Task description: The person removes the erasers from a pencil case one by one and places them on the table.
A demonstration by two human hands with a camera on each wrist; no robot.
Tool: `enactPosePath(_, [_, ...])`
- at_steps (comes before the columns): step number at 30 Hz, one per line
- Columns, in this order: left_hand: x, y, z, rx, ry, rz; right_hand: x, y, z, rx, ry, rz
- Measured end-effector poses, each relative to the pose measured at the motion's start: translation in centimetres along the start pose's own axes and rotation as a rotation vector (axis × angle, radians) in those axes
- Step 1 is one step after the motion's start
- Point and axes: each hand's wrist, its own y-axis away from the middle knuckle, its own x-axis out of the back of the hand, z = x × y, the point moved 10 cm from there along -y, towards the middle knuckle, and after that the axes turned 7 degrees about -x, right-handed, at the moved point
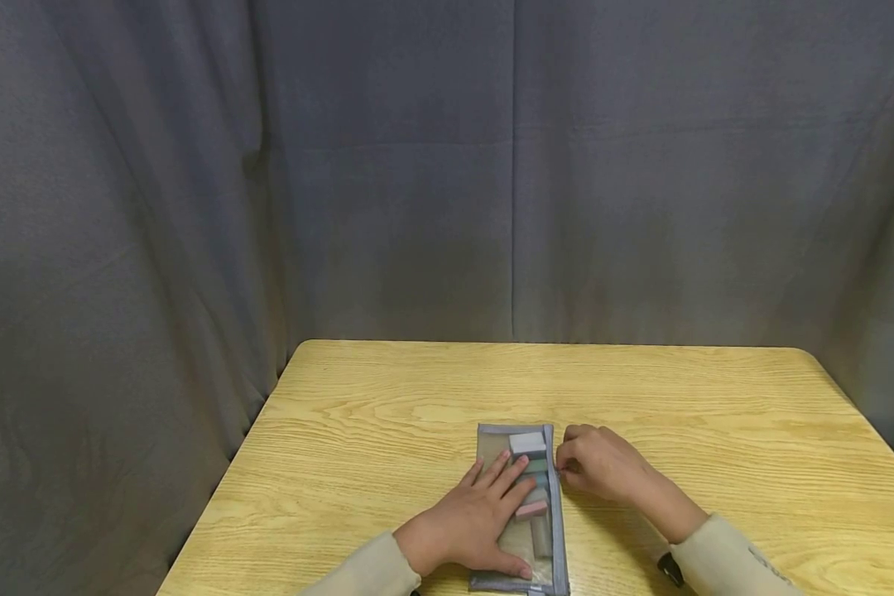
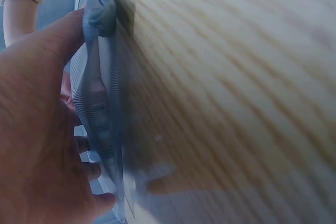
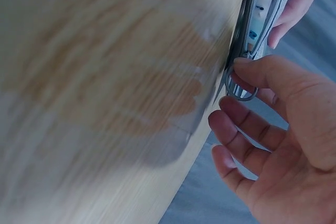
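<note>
A grey-edged mesh zip pouch lies on the table. Inside it sit several small blocks, among them a white one and a pink one. My left hand rests on the pouch with its fingers spread over the mesh. At the pouch's right edge, my right hand pinches the ring-shaped zipper pull between thumb and forefinger. The right wrist view shows the zipper slider next to the thumb, and the zip parted beyond it with contents showing through the gap.
The wood-grain table stretches away beyond both hands, with rounded far corners. Dark grey curtains hang behind it and along its left and right sides.
</note>
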Motion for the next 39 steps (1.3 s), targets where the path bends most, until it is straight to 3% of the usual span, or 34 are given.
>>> enactPosePath(16, [0.1,0.0,0.0,0.005,0.013,-0.004,0.1,-1.0,0.7,0.007,0.006,0.003])
enactPosePath(39, [0.1,0.0,0.0,0.004,-0.005,-0.004,-0.3,-2.3,3.0,-0.132,-0.003,-0.034])
